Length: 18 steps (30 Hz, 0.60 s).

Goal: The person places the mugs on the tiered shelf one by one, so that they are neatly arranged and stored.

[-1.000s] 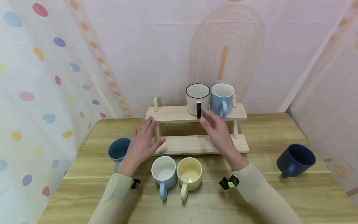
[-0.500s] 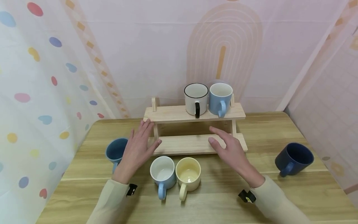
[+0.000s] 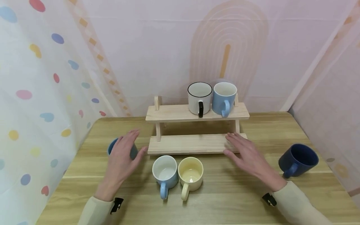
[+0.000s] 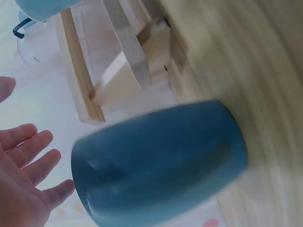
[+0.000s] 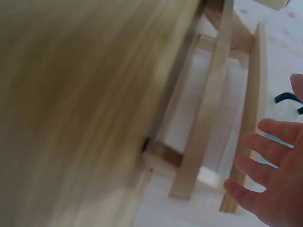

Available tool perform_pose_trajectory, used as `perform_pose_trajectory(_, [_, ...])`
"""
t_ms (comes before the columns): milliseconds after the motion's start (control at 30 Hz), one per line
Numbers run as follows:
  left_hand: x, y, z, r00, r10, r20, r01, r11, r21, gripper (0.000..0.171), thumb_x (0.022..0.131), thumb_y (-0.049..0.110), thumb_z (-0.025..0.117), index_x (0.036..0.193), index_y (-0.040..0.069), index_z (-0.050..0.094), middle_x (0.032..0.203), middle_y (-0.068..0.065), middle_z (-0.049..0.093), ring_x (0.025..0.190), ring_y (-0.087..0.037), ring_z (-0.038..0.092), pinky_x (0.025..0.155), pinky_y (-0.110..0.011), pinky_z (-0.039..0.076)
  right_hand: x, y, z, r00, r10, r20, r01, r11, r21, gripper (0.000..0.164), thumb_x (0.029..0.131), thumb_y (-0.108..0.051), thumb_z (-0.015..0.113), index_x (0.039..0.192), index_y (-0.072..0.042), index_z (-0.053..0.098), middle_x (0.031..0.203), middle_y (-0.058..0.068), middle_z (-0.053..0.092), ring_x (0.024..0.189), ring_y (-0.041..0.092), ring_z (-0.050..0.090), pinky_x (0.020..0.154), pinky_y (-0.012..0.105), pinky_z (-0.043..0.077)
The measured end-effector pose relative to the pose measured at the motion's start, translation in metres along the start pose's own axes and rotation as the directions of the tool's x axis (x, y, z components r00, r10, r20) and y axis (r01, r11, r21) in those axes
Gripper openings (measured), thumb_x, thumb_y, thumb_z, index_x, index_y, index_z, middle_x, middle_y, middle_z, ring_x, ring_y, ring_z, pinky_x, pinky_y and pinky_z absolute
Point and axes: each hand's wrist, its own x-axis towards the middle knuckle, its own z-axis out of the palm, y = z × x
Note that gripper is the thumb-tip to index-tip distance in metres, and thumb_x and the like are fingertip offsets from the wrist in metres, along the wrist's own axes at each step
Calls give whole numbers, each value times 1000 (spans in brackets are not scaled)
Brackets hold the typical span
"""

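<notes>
My left hand (image 3: 121, 161), fingers spread and relaxed, hovers over a teal blue mug (image 3: 134, 152) and hides much of it in the head view. That mug (image 4: 161, 161) looms large in the left wrist view. My right hand (image 3: 248, 156) holds nothing; its fingers extend in front of the lower shelf's right end. A two-tier wooden rack (image 3: 180, 144) stands between and behind the hands. On its upper tier are a white mug (image 3: 197, 103) with black rim and handle and a light blue mug (image 3: 222, 101).
In front of the rack, a light blue mug (image 3: 166, 178) with white inside stands beside a cream yellow mug (image 3: 191, 175). A navy mug (image 3: 298, 161) is at the table's right. Patterned cloth (image 3: 157, 56) hangs behind the wooden table (image 3: 219, 203).
My right hand has left the white mug's handle area and moved down and right. My left hand has drawn back from the rack's upper left end towards the teal mug.
</notes>
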Motion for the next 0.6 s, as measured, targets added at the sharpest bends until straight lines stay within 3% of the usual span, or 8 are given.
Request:
perform_pose_trajectory(133, [-12, -8, -9, 998, 30, -55, -30, 1000, 2, 73, 104, 56, 49, 142, -6, 55, 138, -25, 61, 125, -45, 57, 105, -67, 40, -5, 9, 1, 1000, 10, 29, -9, 999, -33, 57, 103, -36, 64, 144, 3, 57, 155, 21, 49, 145, 44, 41, 113, 64, 37])
perform_pose_trajectory(233, [-20, -14, -15, 998, 13, -54, -13, 1000, -4, 78, 105, 60, 45, 143, -8, 52, 138, -30, 58, 123, -50, 56, 101, -68, 43, -9, 14, -1, 999, 20, 42, -19, 999, -42, 55, 103, -35, 64, 141, 4, 60, 154, 23, 49, 144, 44, 43, 112, 63, 38])
perform_pose_trajectory(433, [-36, -24, -28, 994, -100, -43, 98, 994, -54, 66, 96, 31, 69, 147, -7, 48, 145, -31, 52, 128, -53, 51, 98, -71, 43, -13, 19, -3, 995, 57, 79, -54, 998, -35, 56, 104, -38, 62, 141, 4, 60, 153, 24, 49, 141, 48, 44, 112, 65, 37])
perform_pose_trajectory(600, [-50, -29, -34, 973, -231, -13, 229, 967, -110, 71, 90, 18, 75, 150, -4, 46, 152, -28, 46, 135, -52, 45, 102, -73, 39, -15, 22, 0, 990, 66, 124, -60, 997, -45, 56, 105, -39, 62, 140, 4, 61, 152, 25, 50, 141, 49, 44, 110, 67, 38])
